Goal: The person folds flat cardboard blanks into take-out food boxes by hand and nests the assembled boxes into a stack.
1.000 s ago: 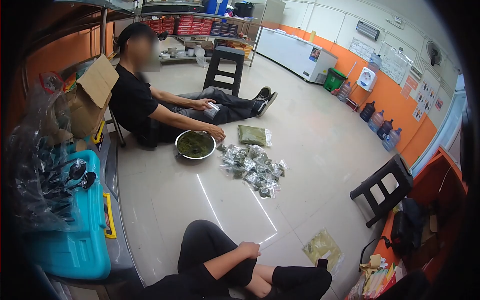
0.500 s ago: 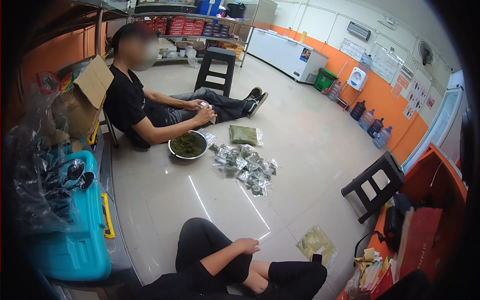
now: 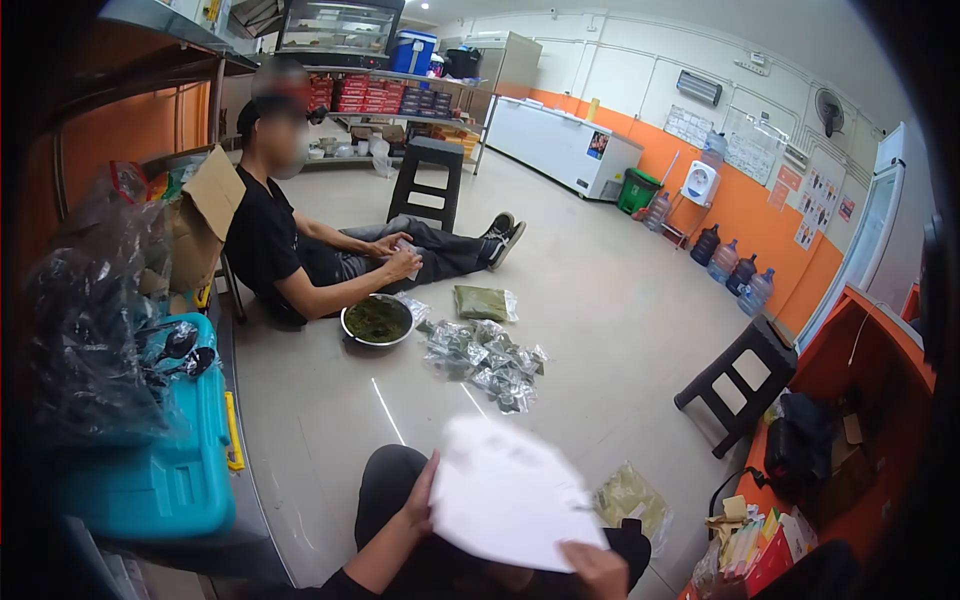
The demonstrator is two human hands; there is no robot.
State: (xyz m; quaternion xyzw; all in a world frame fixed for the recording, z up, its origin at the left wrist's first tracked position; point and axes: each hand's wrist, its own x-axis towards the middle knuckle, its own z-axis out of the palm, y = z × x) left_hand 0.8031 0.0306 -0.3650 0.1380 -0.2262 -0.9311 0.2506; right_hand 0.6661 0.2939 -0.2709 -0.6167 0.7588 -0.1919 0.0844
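Observation:
A white sheet or board (image 3: pixel 515 495), blurred by motion, is held above my lap. My left hand (image 3: pixel 420 497) grips its left edge, and my right hand (image 3: pixel 597 566) grips its lower right corner. Past it on the floor lies a pile of small clear bags with green contents (image 3: pixel 485 362). A larger green-filled bag (image 3: pixel 482 303) is just behind the pile. To the left stands a metal bowl of green material (image 3: pixel 376 320). Beside the bowl sits another person (image 3: pixel 275 235) with both hands together around a small clear bag. A flat yellow-green bag (image 3: pixel 635 503) lies to my right.
A turquoise box (image 3: pixel 180 470) with plastic-wrapped black items stands at the left, near an open cardboard box (image 3: pixel 205 220). Black stools stand behind the person (image 3: pixel 428 185) and at the right (image 3: pixel 738 385). An orange shelf unit (image 3: pixel 850 370) borders the right side.
The white sheet has come into view, held in both my hands. Earlier only one hand showed, resting by my knee. The other person's hands have come together from beside the bowl.

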